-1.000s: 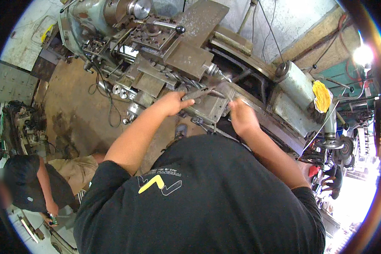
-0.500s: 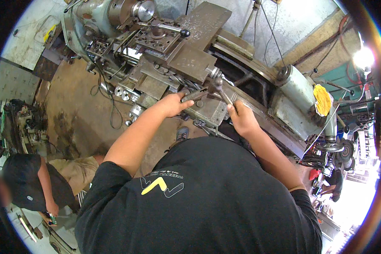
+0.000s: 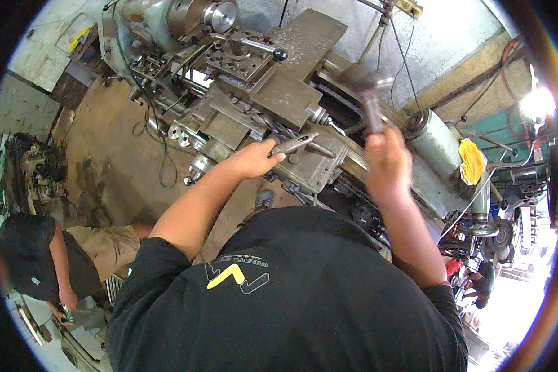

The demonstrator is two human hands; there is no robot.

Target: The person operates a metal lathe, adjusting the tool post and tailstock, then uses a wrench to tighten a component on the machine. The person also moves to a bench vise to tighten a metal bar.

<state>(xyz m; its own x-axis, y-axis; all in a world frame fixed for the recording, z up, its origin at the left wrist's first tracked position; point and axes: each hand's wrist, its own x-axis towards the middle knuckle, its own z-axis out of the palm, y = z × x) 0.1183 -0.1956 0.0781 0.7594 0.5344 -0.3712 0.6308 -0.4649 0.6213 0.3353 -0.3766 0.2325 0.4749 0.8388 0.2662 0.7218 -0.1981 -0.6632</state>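
Note:
My left hand (image 3: 256, 159) is closed round a grey metal cylinder, a slotted drill sleeve (image 3: 294, 142) by its look, tilted over the lathe's carriage. Just past its slotted end is a tapered steel piece (image 3: 321, 149); whether the two touch, I cannot tell. Beside my left fingers lies a spiral-fluted drill bit (image 3: 280, 129), partly hidden. My right hand (image 3: 388, 162) grips a hammer (image 3: 372, 102) by its handle. The hammer is raised up and right of the sleeve, its head smeared by motion.
The lathe (image 3: 288, 99) stretches across the front, with a ball-ended lever (image 3: 279, 54) on its tool post and a chuck (image 3: 220, 17) at upper left. A yellow cloth (image 3: 472, 161) hangs on the tailstock (image 3: 440, 149). Another person (image 3: 49, 260) is at lower left. Cables (image 3: 161, 149) hang near the floor.
My right hand has lifted the hammer up and to the right, away from the sleeve. My left hand stays closed on the sleeve, whose slotted end now shows clearly.

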